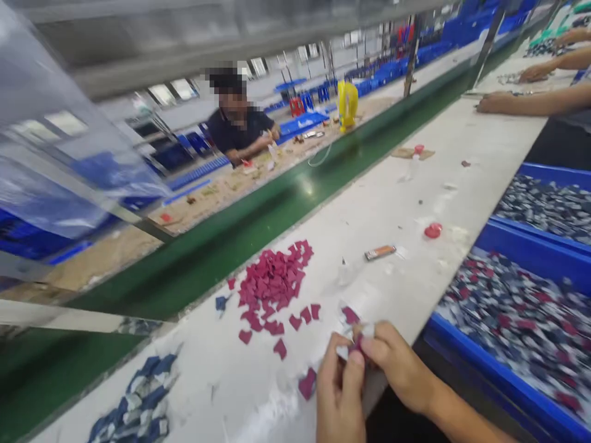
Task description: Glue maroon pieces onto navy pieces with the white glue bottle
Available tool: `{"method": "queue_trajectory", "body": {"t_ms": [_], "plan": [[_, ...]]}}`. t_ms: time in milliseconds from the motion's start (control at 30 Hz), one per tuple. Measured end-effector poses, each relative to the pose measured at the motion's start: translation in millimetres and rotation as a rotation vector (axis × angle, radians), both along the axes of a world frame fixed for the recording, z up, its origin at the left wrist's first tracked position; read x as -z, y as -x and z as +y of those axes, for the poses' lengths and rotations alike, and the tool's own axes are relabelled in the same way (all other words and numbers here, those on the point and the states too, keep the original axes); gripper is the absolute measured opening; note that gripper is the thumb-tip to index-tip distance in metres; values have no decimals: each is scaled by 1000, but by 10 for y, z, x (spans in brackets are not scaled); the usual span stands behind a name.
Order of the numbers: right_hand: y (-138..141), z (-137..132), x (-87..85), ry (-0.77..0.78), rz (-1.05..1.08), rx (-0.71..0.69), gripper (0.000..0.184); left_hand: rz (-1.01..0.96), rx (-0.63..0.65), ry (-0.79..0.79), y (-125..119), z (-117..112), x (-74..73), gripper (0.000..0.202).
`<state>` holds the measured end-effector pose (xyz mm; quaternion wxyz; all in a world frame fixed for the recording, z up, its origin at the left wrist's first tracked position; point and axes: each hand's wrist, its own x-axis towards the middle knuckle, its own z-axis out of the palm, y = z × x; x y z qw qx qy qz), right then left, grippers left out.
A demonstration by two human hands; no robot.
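At the near edge of the white table (383, 209), my left hand (339, 384) and my right hand (401, 360) meet with fingertips pinched together. Between them is a small maroon and white piece (357, 346), partly hidden by the fingers. One loose maroon piece (349, 315) lies just beyond my fingertips, and another maroon piece (307, 383) rests left of my left hand. Farther off spreads a pile of maroon pieces (272, 280), with several strays around it. A heap of dark blue and white pieces (138, 403) sits at the lower left.
Blue bins (498, 363) of mixed small pieces stand at the right. A small orange-labelled box (380, 252), a clear bottle (343, 274) and a red cap (433, 231) are on the table. Beyond the green conveyor belt (277, 209) sits a person (240, 123); co-workers' arms (517, 103) reach in far right.
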<state>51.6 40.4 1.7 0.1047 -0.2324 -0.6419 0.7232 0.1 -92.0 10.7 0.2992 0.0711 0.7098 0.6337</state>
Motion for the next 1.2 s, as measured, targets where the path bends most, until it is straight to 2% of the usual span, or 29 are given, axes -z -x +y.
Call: {"method": "queue_trajectory", "body": {"t_ms": [100, 267, 633, 867, 1033, 1133, 1200], "plan": [[72, 125, -84, 36, 198, -109, 38, 141, 60, -66, 26, 171, -66, 43], [80, 227, -147, 82, 270, -100, 31, 227, 133, -80, 23, 310, -196, 35], [35, 152, -200, 40, 252, 0, 32, 282, 34, -60, -58, 368, -252, 28], [-9, 141, -151, 131, 230, -42, 35, 159, 70, -134, -72, 302, -133, 38], [-123, 144, -62, 181, 184, -103, 43, -44, 116, -200, -130, 216, -98, 44], [-197, 173, -19, 210, 181, -170, 44, -78, 175, -139, -177, 123, -149, 41], [-234, 210, 18, 187, 179, -153, 45, 59, 146, -26, -190, 21, -180, 34]]}}
